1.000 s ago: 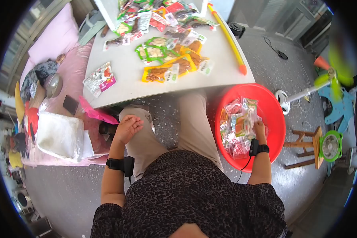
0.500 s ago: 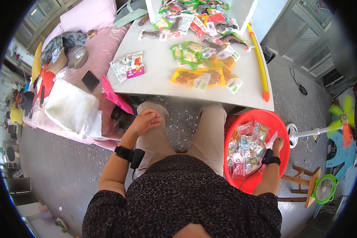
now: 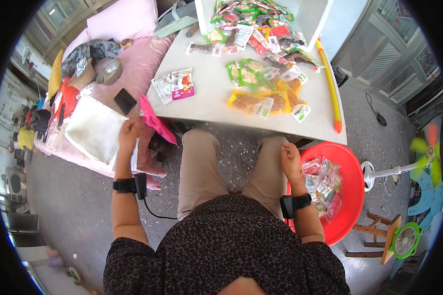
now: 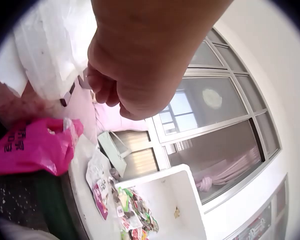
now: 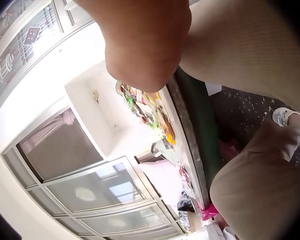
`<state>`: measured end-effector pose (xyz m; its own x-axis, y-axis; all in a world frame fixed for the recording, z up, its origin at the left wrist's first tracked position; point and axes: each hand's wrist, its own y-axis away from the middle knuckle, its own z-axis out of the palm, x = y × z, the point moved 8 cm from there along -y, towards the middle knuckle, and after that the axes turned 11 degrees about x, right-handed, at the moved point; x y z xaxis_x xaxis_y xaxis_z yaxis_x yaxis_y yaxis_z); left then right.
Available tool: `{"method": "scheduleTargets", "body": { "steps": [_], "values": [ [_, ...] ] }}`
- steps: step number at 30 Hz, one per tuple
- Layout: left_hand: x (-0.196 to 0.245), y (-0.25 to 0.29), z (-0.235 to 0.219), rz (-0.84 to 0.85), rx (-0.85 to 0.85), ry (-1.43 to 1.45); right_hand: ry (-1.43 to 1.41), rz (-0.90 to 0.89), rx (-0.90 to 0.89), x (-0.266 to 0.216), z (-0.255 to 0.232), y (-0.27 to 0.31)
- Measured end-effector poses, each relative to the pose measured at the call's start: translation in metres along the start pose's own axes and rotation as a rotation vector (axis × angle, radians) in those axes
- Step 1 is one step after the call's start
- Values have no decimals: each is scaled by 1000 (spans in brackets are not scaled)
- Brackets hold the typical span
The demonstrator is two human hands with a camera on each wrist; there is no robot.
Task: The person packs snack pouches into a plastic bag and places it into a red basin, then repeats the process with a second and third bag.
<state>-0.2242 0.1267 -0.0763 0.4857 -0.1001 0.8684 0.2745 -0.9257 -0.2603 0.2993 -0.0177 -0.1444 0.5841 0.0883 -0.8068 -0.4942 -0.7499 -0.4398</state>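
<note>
My left hand (image 3: pixel 129 132) hangs over the right edge of a stack of whitish plastic bags (image 3: pixel 92 132) on the pink-covered bed. Its fingers are curled right at the plastic; in the left wrist view the fingertips are partly hidden behind the hand (image 4: pixel 137 65), and I cannot tell whether they pinch a bag. Above my right knee, beside the rim of a red basin (image 3: pixel 355 201), is my right hand (image 3: pixel 291 161), fingers loosely curled with nothing seen in them. Clear bags of snack packets (image 3: pixel 325 183) lie in the basin.
On the white table (image 3: pixel 206 110) lie yellow snack packets (image 3: pixel 248 102), green ones (image 3: pixel 246 73) and two pouches (image 3: pixel 174 86). A white foam box (image 3: pixel 314 22) holds more. A pink bag (image 3: pixel 155 120) hangs by the table corner. A fan (image 3: pixel 426 152) and wooden stool (image 3: pixel 379 236) stand right.
My right hand has left the basin and the clear packet there, moving left over my knee. The left hand has swung left from my left knee to the plastic bags. The head view has shifted.
</note>
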Motion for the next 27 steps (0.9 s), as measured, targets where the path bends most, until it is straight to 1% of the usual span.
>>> {"method": "scheduleTargets", "body": {
  "steps": [1, 2, 3, 4, 5, 7, 9, 11, 14, 17, 20, 21, 24, 27],
  "values": [
    [14, -11, -29, 283, 167, -310, 5, -64, -4, -12, 7, 1],
    [6, -22, -52, 283, 254, -464, 11, -127, -8, -23, 13, 1],
    [-13, -34, -75, 246, 307, -591, 16, -190, -11, -31, 16, 2],
    [-27, -37, -94, 263, 384, -694, 43, -207, -46, -29, 23, 4],
    [-42, -41, -108, 239, 401, -811, 86, -281, -38, -37, 23, 6],
    [-99, -48, -125, 91, 294, -888, 175, -422, -22, -52, 25, 11],
    [-158, -50, -133, -66, 164, -876, 195, -402, -12, -51, 26, 11],
    [-171, -47, -133, -52, 137, -902, 209, -399, 2, -51, 27, 11],
    [-162, -44, -129, -140, 54, -929, 224, -411, 3, -50, 27, 11],
    [-143, -41, -132, -15, 164, -916, 242, -400, -14, -48, 29, 11],
    [-133, -43, -141, 37, 270, -877, 254, -407, -3, -49, 28, 12],
    [-124, -43, -143, 38, 297, -866, 254, -410, 0, -49, 28, 12],
    [-67, -35, -137, 58, 362, -833, 246, -404, -3, -43, 30, 13],
    [-8, -24, -117, 157, 366, -705, 237, -401, -10, -44, 31, 12]
  ]
}}
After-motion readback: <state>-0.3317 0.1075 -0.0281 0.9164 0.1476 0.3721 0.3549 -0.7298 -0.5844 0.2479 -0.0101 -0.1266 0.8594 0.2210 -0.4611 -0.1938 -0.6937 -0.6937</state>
